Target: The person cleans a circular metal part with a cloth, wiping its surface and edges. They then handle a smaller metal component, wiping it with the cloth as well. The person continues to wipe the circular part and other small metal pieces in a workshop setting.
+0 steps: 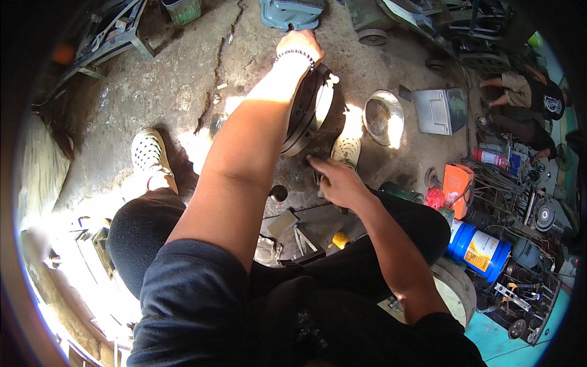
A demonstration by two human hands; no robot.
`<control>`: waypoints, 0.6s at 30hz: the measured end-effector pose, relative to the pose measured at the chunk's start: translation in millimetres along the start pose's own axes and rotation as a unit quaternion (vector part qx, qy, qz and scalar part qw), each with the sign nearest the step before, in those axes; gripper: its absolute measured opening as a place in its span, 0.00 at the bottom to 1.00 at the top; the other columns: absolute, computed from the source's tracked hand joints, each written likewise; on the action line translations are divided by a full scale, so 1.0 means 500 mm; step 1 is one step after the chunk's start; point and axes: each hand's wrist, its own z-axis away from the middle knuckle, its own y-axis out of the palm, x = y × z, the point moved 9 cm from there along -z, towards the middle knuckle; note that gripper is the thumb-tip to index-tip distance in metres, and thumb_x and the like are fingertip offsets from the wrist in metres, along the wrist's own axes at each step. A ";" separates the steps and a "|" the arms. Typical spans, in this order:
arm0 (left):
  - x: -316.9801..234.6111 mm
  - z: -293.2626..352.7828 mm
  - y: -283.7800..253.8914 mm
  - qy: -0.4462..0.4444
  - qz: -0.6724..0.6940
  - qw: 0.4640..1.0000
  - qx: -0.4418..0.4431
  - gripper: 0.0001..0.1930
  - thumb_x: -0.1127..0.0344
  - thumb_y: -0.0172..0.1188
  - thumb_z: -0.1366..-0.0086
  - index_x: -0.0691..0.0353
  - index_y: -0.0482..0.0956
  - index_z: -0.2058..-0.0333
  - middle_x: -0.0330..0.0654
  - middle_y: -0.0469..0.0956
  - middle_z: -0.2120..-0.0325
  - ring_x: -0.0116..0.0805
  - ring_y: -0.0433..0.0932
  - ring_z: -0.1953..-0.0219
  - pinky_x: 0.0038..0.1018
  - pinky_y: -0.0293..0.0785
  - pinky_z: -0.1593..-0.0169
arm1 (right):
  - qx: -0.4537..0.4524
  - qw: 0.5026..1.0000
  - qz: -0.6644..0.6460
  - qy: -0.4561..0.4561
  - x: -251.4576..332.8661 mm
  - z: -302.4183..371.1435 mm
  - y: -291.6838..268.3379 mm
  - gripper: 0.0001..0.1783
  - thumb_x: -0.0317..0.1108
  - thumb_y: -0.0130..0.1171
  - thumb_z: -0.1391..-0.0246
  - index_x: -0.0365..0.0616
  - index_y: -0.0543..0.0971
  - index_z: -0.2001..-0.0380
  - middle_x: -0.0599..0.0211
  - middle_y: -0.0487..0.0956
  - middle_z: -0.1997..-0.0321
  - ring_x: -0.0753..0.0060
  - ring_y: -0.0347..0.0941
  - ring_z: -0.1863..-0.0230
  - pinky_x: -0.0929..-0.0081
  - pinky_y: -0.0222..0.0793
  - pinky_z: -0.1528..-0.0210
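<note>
My left arm reaches far forward, and my left hand (299, 45) is at the near edge of a blue-grey metal machine part (292, 13). Its fingers curl away from view, so what they grip is hidden. Just below that wrist stands a dark round metal drum-like part (304, 116) with a pale rim, partly behind my forearm. My right hand (341, 185) is nearer to me, below the drum's lower end. Its index finger stretches toward the drum while the other fingers are curled. A small dark end (342, 211) shows under this hand; its kind is unclear.
A round metal basin (383, 118) and a grey metal box (439, 111) lie to the right. Beyond my right knee are an orange machine (458, 188), a blue bucket (479, 251) and a tool tray (520, 306). A metal frame (113, 40) stands far left. Two people (538, 98) are far right.
</note>
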 end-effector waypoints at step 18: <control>0.001 0.011 0.011 0.017 0.022 1.000 -0.014 0.18 0.54 0.59 0.43 0.61 0.85 0.61 0.56 0.83 0.60 0.50 0.83 0.55 0.39 0.79 0.50 | -0.068 0.997 0.028 0.007 0.018 0.007 -0.060 0.35 0.25 0.54 0.47 0.55 0.67 0.34 0.50 0.76 0.56 0.46 0.76 0.54 0.59 0.72 0.50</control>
